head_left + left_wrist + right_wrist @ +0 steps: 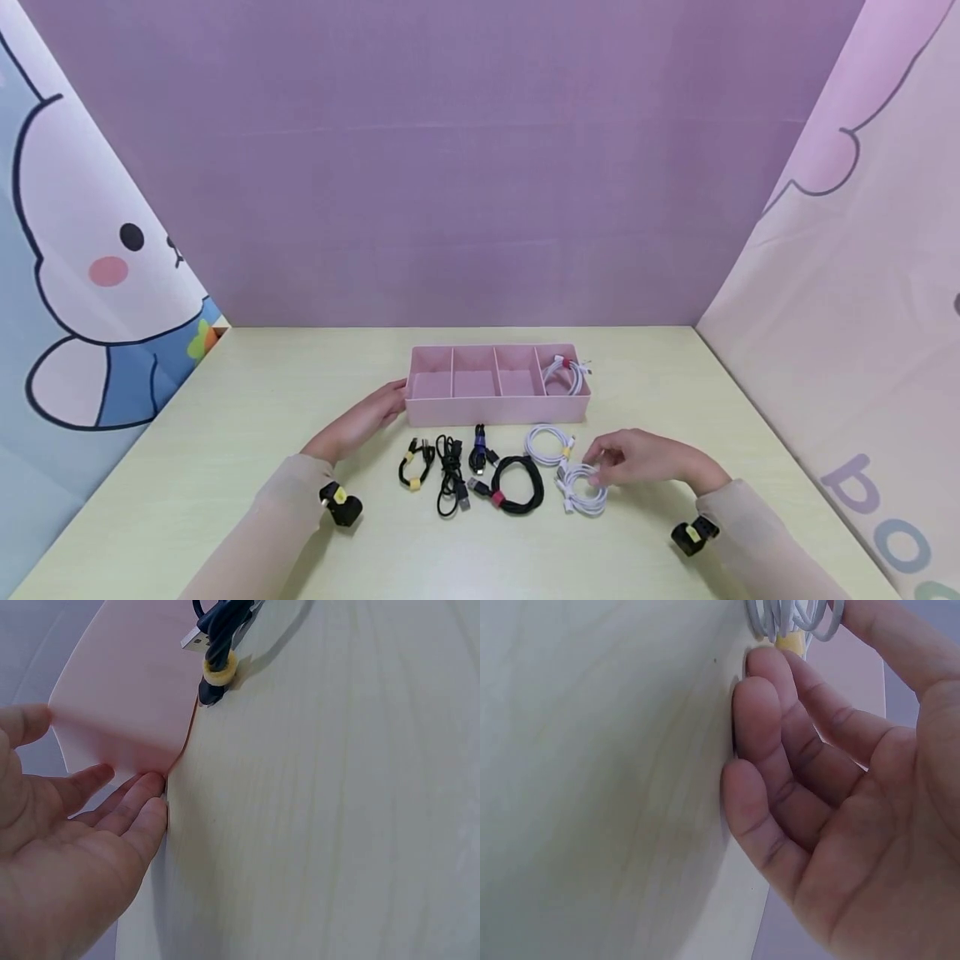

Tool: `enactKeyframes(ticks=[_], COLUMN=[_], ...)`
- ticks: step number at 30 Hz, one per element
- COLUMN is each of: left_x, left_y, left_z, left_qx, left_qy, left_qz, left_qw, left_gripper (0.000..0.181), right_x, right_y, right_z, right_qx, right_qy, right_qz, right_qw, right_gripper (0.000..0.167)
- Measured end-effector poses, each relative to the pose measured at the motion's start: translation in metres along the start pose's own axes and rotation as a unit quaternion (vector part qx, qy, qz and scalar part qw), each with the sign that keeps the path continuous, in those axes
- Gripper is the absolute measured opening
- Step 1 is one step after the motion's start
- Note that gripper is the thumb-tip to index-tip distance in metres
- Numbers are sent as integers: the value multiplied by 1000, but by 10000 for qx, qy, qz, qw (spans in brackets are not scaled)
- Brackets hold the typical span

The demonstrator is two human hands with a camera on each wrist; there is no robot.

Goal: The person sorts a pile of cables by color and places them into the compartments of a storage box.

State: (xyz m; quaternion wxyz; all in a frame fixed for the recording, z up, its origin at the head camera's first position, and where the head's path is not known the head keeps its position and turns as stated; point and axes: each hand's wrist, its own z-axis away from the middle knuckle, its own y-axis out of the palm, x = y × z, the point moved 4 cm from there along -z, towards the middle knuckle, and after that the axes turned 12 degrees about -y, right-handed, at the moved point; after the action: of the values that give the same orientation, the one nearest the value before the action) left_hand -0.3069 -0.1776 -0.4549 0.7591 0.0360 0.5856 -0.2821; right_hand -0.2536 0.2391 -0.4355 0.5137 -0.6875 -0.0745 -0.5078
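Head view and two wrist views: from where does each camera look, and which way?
Head: on the head, facing forward and down at the pink organizer; left hand, right hand and sleeves show.
Left wrist: on that wrist, facing the organizer's end; only the left hand shows.
Right wrist: on that wrist, facing white cable loops; only the right hand shows.
Shared: head and left wrist both show organizer and left hand.

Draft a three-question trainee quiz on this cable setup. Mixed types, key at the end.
1. Count: how many compartments does the pink organizer have?
2. True or false: the left grip touches the organizer's left end.
3. Multiple choice: in the head view, which compartment holds a white cable?
A) leftmost
B) second from left
C) rightmost

Key:
1. Four
2. True
3. C
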Motion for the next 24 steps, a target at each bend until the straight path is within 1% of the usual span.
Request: enactKeyframes(ticks=[6,14,19,24], left_x=[-1,-2,-3,-3], left_y=[0,1,1,1], left_z=[2,1,2,2], left_qx=[-51,-67,-40,-46], left_qy=[-42,-44,-49,-86], left_qz=[-31,-63,-79,-82], left_qw=[10000,9999,9999,9999], left_gripper=[74,74,75,76], right_x=[0,0,0,0], right_y=[1,3,3,2], right_z=[-1,-6,-7,-7], right_qx=[36,-96,-196,-285], right_qy=[139,277,276,210], right_qz=[-4,85,190,270], right_qw=[9999,9995,9992,9990], right_gripper=[25,16,10,9])
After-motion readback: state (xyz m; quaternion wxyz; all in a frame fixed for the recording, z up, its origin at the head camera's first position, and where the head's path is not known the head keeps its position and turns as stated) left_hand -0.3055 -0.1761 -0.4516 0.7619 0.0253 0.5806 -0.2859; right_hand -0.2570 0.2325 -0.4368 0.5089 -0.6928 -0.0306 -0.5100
